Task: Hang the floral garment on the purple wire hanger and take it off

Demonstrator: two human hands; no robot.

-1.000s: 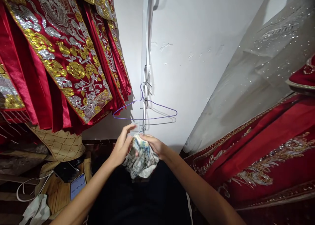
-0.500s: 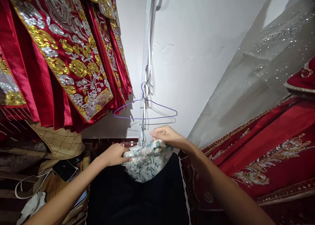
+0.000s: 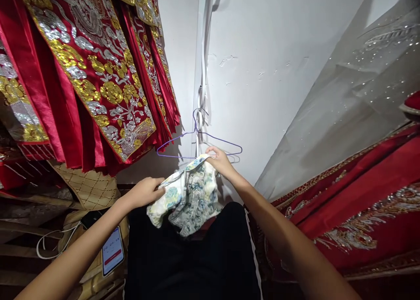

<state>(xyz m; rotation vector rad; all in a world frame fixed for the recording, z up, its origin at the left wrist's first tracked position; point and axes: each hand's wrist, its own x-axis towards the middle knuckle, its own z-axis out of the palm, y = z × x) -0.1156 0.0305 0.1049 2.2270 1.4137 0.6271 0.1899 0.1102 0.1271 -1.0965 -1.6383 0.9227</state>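
Observation:
A pair of small floral shorts [image 3: 197, 195], white with blue, green and yellow print, hangs between my hands above my dark-clothed lap. My left hand [image 3: 146, 193] pinches the left end of the waistband. At the upper right end, my right hand [image 3: 219, 160] grips the same band between thumb and fingers. The cloth below hangs loose in folds, with two leg-like parts spreading downward. Just beyond my hands, a purple wire hanger [image 3: 218, 138] hangs bare; my right hand overlaps its lower right side in view.
Red embroidered garments [image 3: 111, 94] hang at the left. At the right are a sheer glittery cloth [image 3: 328, 112] and a red beaded garment [image 3: 361, 212]. A lit phone [image 3: 112, 252] and a white cable [image 3: 42, 252] lie on a wooden seat. A white strap [image 3: 203, 59] runs down the wall.
The shorts have gone from bunched up to hanging spread out, with the waistband stretched between my hands. Both hands have risen slightly. More of the lit phone shows now.

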